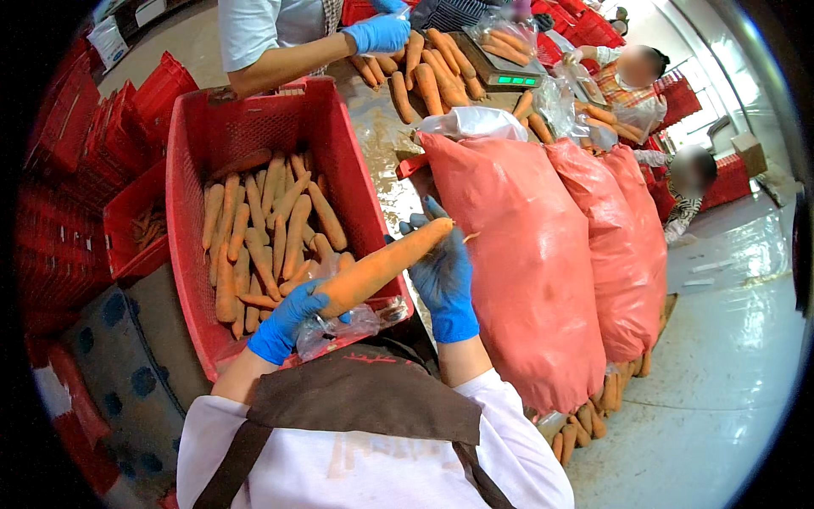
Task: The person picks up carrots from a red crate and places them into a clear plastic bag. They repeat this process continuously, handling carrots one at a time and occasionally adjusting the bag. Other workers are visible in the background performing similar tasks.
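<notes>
A large orange carrot [385, 264] lies slantwise across my two hands, above the near right corner of a red plastic crate [365, 184]. My blue-gloved left hand [296, 318] grips its lower left end. Behind the carrot's upper right end is my right hand [445, 280], also gloved, its fingers spread; whether it touches the carrot is hard to tell. A crumpled clear plastic bag [346, 324] sits below the carrot, next to my left hand. Inside the crate, many loose carrots [254, 242] are heaped.
Filled pink plastic sacks [521, 254] stand close to my right. Ahead, a co-worker's gloved hand [378, 35] is over carrots [439, 70] near a digital scale [502, 70]. Stacked red crates [63, 223] fill the left side. More carrots [588, 420] lie below the sacks.
</notes>
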Motion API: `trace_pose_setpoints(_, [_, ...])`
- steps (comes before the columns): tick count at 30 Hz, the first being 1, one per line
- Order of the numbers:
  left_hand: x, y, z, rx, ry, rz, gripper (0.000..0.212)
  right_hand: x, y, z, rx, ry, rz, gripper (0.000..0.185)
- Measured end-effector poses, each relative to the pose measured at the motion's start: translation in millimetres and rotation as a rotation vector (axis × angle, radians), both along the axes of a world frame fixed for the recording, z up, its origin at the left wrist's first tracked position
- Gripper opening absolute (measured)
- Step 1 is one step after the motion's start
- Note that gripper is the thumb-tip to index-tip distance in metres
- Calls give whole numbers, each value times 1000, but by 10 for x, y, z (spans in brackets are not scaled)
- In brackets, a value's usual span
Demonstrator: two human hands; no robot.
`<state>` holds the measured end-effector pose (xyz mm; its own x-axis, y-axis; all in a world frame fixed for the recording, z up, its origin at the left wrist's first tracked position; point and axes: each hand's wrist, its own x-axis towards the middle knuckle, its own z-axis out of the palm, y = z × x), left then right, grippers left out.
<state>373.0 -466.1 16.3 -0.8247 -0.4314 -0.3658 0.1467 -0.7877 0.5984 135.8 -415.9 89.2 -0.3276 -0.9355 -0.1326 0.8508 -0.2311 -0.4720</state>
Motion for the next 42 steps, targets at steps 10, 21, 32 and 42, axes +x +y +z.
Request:
trace_pose_setpoints(10, [12,-37,-85,460,15,239,58,162,33,-103,26,299,-117,38])
trace_pose_setpoints(21, [18,-95,-125,229,-131,250,54,140,11,-237,63,31,-130,31])
trace_pose_setpoints(32, [-51,-77,117,-514,-166,237,67,288,-18,-370,155,-211,-9,47])
trace_pose_setpoints(42, [33,-42,94,-237,-79,227,64,510,-15,-290,63,214,92,72])
